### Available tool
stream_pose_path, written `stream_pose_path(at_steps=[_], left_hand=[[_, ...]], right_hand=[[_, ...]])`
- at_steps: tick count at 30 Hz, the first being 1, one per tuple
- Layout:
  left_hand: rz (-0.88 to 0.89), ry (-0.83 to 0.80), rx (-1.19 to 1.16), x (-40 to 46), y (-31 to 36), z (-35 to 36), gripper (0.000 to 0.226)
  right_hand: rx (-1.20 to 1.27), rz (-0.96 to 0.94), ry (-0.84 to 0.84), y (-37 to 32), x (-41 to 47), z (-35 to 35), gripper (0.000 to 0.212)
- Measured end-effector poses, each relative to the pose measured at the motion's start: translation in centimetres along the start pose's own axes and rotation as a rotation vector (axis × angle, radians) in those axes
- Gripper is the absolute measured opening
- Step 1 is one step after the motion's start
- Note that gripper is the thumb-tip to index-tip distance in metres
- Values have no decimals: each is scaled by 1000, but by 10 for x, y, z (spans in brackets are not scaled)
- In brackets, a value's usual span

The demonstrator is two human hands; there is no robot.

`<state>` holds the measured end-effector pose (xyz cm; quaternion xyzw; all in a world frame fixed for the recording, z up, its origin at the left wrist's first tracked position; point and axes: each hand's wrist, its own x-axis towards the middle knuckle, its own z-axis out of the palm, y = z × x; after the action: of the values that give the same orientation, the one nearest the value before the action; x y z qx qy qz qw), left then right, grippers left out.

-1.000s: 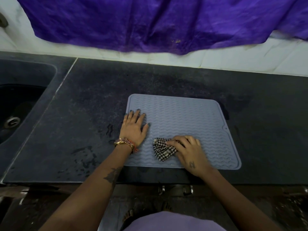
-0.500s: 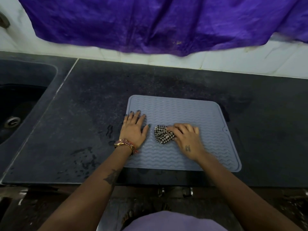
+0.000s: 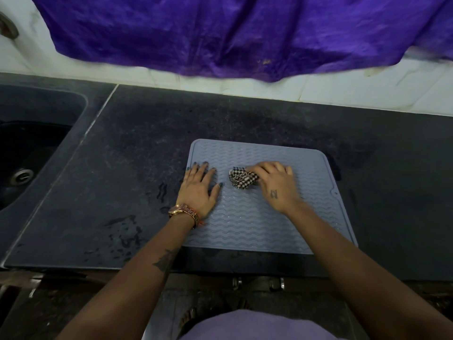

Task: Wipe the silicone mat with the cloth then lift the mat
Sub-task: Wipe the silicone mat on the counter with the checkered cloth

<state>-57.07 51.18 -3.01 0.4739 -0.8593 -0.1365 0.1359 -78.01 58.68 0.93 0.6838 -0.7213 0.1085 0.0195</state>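
Single head-worn view, forward and steeply down, close over the countertop (image 3: pixel 147 168) before the wall

A home kitchen here: dark stone counter (image 3: pixel 147 168), a sink (image 3: pixel 29 153) sunk in at the left with its metal drain (image 3: pixel 22 175), white tiled wall (image 3: pixel 343 94) behind, purple cloth (image 3: pixel 220 33) hanging over it.

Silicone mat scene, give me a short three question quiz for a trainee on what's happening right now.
1. True or false: the silicone mat lies flat on the counter.
2. Which hand grips the checked cloth? A) left hand B) right hand C) neither
3. Fill in: the left hand rests flat on the mat's ____ edge.

Key: 1 true; 2 B; 3 left.
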Motion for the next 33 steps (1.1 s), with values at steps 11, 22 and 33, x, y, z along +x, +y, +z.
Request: stream_pose_path(at_steps=[11, 22, 33], left_hand=[[-5, 25, -21, 0, 0, 2, 55], [0, 36, -32, 0, -1, 0, 59], [-11, 53, -47, 0, 1, -1, 61]], right_hand=[[-6, 19, -59, 5, 16, 10, 49], [-18, 4, -87, 12, 40, 12, 54], [15, 56, -76, 28, 74, 4, 47]])
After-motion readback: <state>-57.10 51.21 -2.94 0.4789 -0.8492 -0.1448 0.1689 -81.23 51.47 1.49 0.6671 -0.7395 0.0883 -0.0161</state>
